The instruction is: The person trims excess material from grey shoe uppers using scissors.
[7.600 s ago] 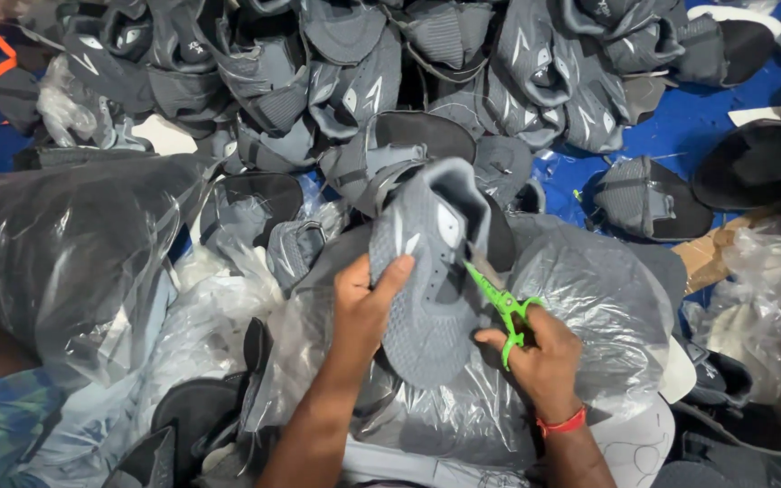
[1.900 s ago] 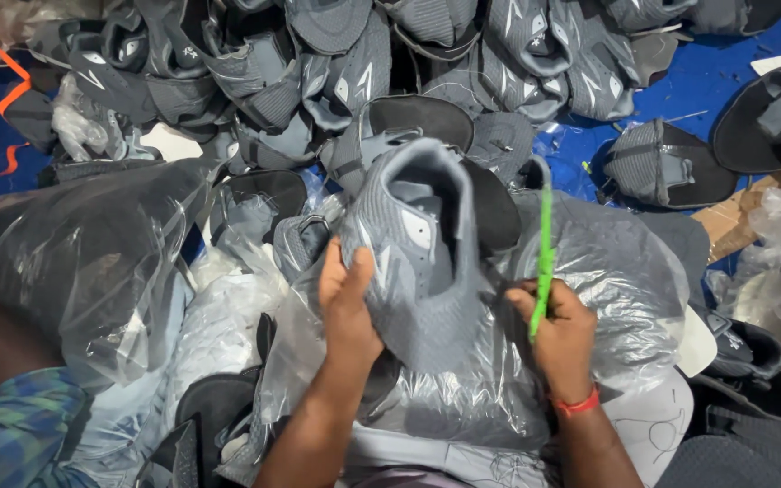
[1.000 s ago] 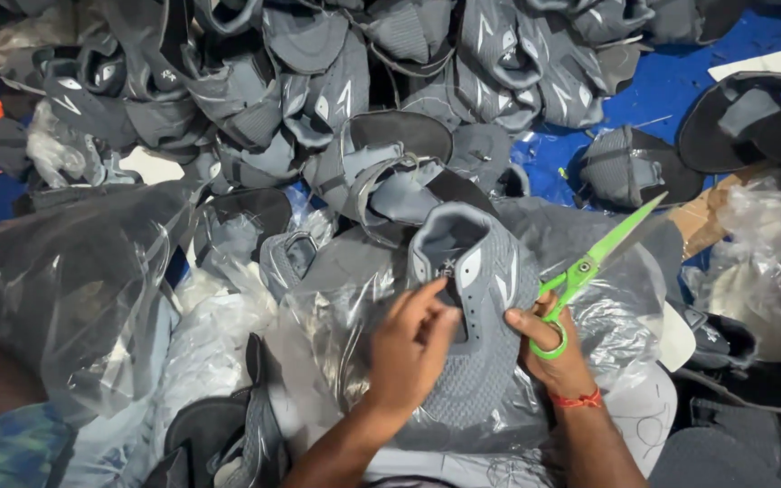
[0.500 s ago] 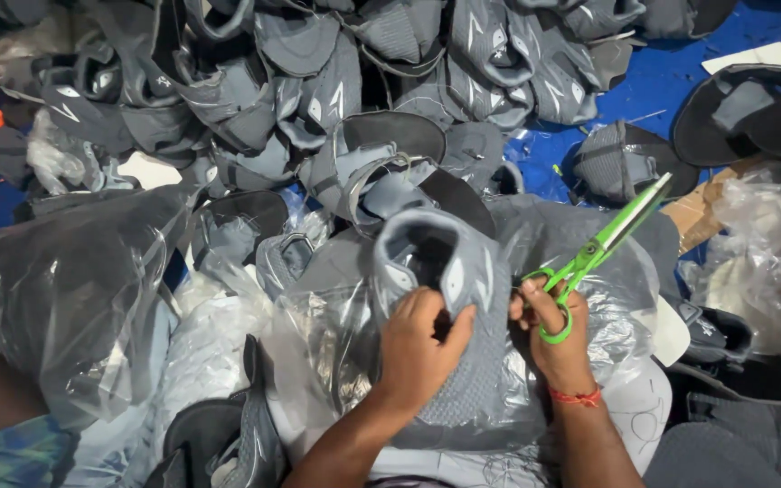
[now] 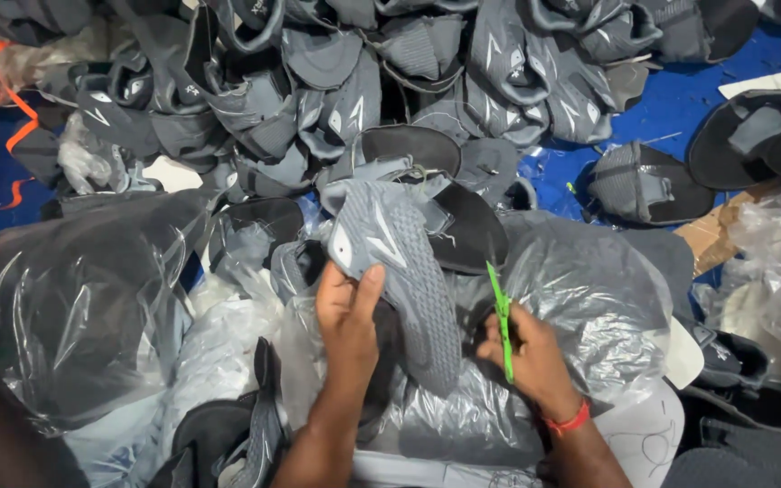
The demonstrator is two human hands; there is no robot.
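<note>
grey shoe upper (image 5: 399, 271): a knitted grey piece with pale markings, held up over a lap of clear plastic bags (image 5: 580, 298), in the middle of the view.
left hand (image 5: 347, 312): closed on the upper's left edge, thumb on the front face and fingers curled behind it.
right hand (image 5: 531, 357): wrapped around green scissors (image 5: 502, 321), blades pointing up and together, just beside the upper but apart from it.
progress: no cut is being made here; loose threads cannot be made out on the held piece. judged from the heap, many pieces are left to be handled.
heap: a large pile of grey uppers (image 5: 427, 81) is stacked along the top.
surface: a blue sheet (image 5: 680, 99) is spread under everything, with a scrap of cardboard (image 5: 711, 239) at the right.
room: only the floor area is shown.
</note>
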